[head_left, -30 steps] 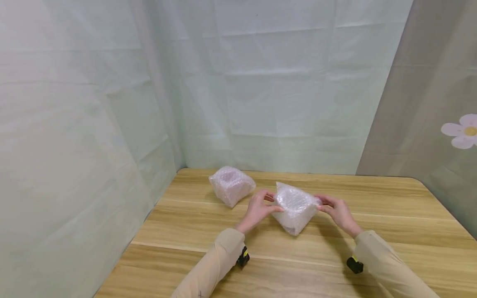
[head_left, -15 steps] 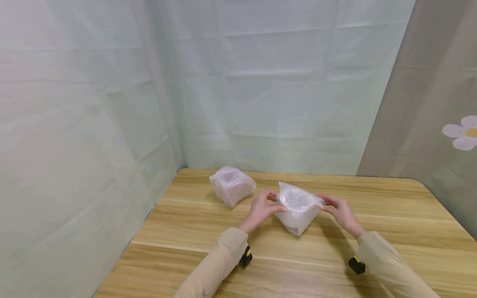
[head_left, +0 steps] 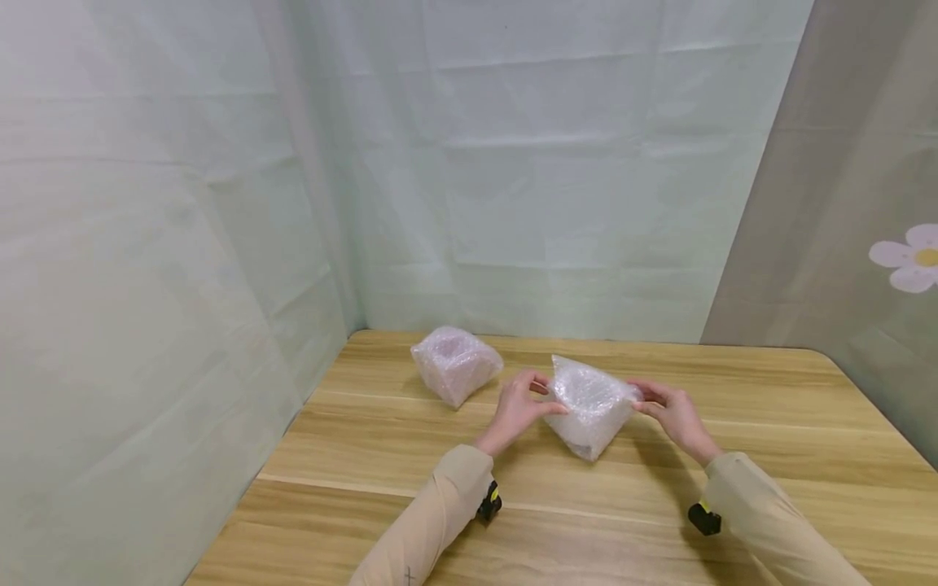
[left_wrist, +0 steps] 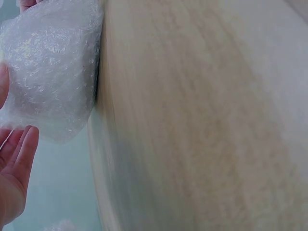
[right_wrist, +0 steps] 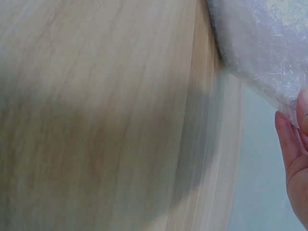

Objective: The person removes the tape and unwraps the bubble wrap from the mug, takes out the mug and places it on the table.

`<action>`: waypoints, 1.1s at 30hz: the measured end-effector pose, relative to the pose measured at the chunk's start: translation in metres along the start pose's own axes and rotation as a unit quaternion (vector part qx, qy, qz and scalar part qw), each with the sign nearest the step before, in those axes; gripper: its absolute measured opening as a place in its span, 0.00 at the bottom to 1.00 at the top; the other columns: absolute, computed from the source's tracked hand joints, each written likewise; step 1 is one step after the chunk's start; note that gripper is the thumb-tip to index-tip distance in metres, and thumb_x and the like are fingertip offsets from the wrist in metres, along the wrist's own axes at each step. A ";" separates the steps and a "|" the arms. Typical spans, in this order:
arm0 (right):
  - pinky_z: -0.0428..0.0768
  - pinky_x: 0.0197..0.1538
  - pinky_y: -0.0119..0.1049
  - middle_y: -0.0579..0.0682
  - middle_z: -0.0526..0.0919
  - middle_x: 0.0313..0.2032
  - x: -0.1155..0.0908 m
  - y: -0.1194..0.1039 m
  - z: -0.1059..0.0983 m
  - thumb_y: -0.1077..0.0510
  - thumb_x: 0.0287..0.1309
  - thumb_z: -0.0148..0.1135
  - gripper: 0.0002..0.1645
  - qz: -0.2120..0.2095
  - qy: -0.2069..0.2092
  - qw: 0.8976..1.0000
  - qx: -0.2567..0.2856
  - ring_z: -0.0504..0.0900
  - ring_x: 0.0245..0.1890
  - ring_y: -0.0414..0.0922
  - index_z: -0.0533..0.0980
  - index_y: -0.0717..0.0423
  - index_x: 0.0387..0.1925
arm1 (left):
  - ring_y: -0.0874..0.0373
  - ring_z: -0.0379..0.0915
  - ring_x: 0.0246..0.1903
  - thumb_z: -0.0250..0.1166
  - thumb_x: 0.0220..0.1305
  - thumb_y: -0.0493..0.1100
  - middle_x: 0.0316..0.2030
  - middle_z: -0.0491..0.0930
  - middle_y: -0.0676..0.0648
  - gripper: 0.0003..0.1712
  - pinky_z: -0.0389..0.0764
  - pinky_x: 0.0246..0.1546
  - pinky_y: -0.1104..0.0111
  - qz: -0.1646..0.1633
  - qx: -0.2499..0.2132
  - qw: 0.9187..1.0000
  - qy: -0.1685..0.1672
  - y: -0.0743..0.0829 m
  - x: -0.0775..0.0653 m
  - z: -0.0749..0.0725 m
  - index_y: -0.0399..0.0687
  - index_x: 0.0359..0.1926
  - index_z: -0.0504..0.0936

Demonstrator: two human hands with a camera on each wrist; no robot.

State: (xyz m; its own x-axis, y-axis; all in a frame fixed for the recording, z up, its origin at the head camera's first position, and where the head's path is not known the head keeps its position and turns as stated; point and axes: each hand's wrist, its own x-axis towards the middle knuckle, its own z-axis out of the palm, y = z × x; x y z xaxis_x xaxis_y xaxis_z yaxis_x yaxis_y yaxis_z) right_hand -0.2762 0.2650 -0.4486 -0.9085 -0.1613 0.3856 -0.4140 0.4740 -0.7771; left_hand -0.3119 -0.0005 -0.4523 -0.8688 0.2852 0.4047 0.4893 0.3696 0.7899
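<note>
A bubble-wrapped bundle (head_left: pixel 592 411), whitish and angular, stands on the table between both hands in the head view. At its left side the left hand (head_left: pixel 519 407) grips it, thumb in front and fingers behind. The right hand (head_left: pixel 674 417) pinches its right corner between thumb and fingers. The left wrist view shows the wrap (left_wrist: pixel 53 67) close up, its contents too hazy to make out. In the right wrist view, thumb and fingertips (right_wrist: pixel 288 137) meet on a corner of the wrap (right_wrist: pixel 269 53).
Behind the left hand, a second, pinkish bubble-wrapped bundle (head_left: pixel 456 366) sits on the wooden table (head_left: pixel 769 407). Pale cloth curtains (head_left: pixel 542 187) hang along the table's back and left side. Sleeves with small black wrist cameras (head_left: pixel 489 503) cover the forearms.
Both hands and the bundle between them have shifted slightly to the right. Their hold on it looks the same, and the pinkish bundle has stayed in place.
</note>
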 end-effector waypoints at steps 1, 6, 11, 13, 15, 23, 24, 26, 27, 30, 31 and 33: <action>0.75 0.40 0.27 0.66 0.77 0.41 0.000 0.000 0.000 0.72 0.50 0.60 0.21 0.001 -0.001 1.000 0.000 0.75 0.42 0.56 0.71 0.74 0.49 | 0.56 0.76 0.35 0.76 0.36 0.48 0.35 0.77 0.50 0.28 0.75 0.32 0.74 -0.001 0.000 1.000 -0.001 0.000 0.000 0.000 0.41 0.39 0.76; 0.75 0.40 0.28 0.66 0.77 0.42 0.000 -0.001 -0.001 0.72 0.51 0.60 0.21 0.004 -0.001 1.000 0.000 0.75 0.43 0.57 0.71 0.74 0.49 | 0.54 0.75 0.36 0.76 0.37 0.48 0.35 0.76 0.49 0.28 0.75 0.32 0.74 -0.008 -0.008 1.000 -0.001 0.001 0.001 0.001 0.41 0.39 0.75; 0.75 0.40 0.28 0.67 0.77 0.41 0.001 -0.001 -0.002 0.72 0.51 0.59 0.21 0.001 0.002 1.000 0.004 0.75 0.42 0.58 0.70 0.75 0.49 | 0.53 0.75 0.36 0.76 0.37 0.47 0.35 0.75 0.49 0.28 0.75 0.32 0.74 -0.009 -0.016 1.000 0.002 0.003 0.001 0.002 0.40 0.39 0.75; 0.75 0.40 0.27 0.67 0.77 0.41 0.001 0.000 -0.002 0.72 0.51 0.59 0.21 0.001 0.002 1.000 0.000 0.75 0.42 0.57 0.70 0.75 0.49 | 0.54 0.75 0.36 0.76 0.37 0.47 0.35 0.75 0.50 0.28 0.75 0.32 0.74 -0.009 -0.015 1.000 0.003 0.003 0.001 0.003 0.40 0.39 0.75; 0.75 0.40 0.26 0.66 0.77 0.41 0.000 0.001 -0.002 0.72 0.51 0.60 0.21 0.002 0.002 1.000 -0.004 0.76 0.42 0.56 0.71 0.74 0.49 | 0.56 0.75 0.36 0.76 0.36 0.47 0.35 0.75 0.51 0.28 0.75 0.32 0.75 -0.011 -0.010 1.000 0.003 0.003 0.001 0.003 0.41 0.38 0.75; 0.75 0.40 0.26 0.65 0.77 0.41 -0.001 0.003 -0.004 0.71 0.52 0.59 0.21 0.006 0.003 1.000 -0.009 0.76 0.42 0.53 0.71 0.73 0.49 | 0.57 0.75 0.35 0.76 0.37 0.48 0.35 0.74 0.52 0.28 0.75 0.32 0.74 -0.014 -0.014 1.000 -0.001 0.003 0.001 0.006 0.40 0.39 0.75; 0.74 0.40 0.26 0.65 0.77 0.41 -0.001 0.003 -0.004 0.71 0.52 0.60 0.21 0.007 0.004 1.000 -0.007 0.76 0.42 0.52 0.71 0.73 0.49 | 0.57 0.75 0.35 0.76 0.37 0.48 0.35 0.74 0.52 0.29 0.75 0.32 0.74 -0.016 -0.013 1.000 -0.002 0.002 0.001 0.006 0.40 0.39 0.75; 0.75 0.40 0.26 0.65 0.77 0.41 -0.001 0.002 -0.003 0.72 0.51 0.60 0.21 0.007 0.005 1.000 -0.002 0.76 0.42 0.52 0.71 0.73 0.49 | 0.57 0.75 0.36 0.76 0.37 0.48 0.35 0.75 0.52 0.29 0.75 0.32 0.74 -0.018 -0.012 1.000 -0.004 0.002 0.002 0.006 0.41 0.39 0.75; 0.74 0.40 0.26 0.66 0.77 0.41 -0.001 0.002 -0.003 0.72 0.51 0.60 0.21 0.005 0.005 1.000 -0.001 0.76 0.42 0.52 0.71 0.73 0.49 | 0.57 0.75 0.36 0.76 0.37 0.48 0.35 0.75 0.52 0.29 0.75 0.32 0.74 -0.019 -0.011 1.000 -0.005 0.002 0.001 0.005 0.41 0.39 0.75; 0.74 0.40 0.26 0.66 0.77 0.41 -0.002 0.001 -0.002 0.73 0.51 0.60 0.21 0.002 0.006 1.000 0.003 0.76 0.42 0.53 0.71 0.74 0.49 | 0.57 0.75 0.36 0.76 0.37 0.49 0.35 0.75 0.52 0.28 0.75 0.32 0.74 -0.017 -0.006 1.000 -0.006 0.002 0.001 0.004 0.41 0.39 0.75; 0.75 0.40 0.26 0.66 0.77 0.41 -0.002 0.001 -0.002 0.73 0.51 0.59 0.21 0.002 0.005 1.000 0.005 0.76 0.42 0.53 0.71 0.74 0.49 | 0.57 0.75 0.36 0.76 0.37 0.49 0.35 0.75 0.52 0.28 0.75 0.32 0.74 -0.016 -0.005 1.000 -0.006 0.002 0.001 0.004 0.41 0.39 0.75; 0.75 0.39 0.26 0.66 0.77 0.41 -0.001 0.000 -0.003 0.73 0.51 0.59 0.21 0.002 0.002 1.000 0.005 0.76 0.42 0.53 0.71 0.74 0.49 | 0.55 0.75 0.36 0.76 0.37 0.49 0.35 0.75 0.51 0.28 0.75 0.32 0.74 -0.012 -0.006 1.000 -0.008 0.002 0.002 0.003 0.41 0.39 0.75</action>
State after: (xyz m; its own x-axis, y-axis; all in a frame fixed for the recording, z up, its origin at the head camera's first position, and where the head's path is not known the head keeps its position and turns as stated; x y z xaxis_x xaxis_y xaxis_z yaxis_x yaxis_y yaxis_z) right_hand -0.2755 0.2678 -0.4478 -0.9095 -0.1554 0.3855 -0.4116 0.4662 -0.7831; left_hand -0.3122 0.0035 -0.4510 -0.8794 0.2896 0.3780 0.4666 0.3656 0.8054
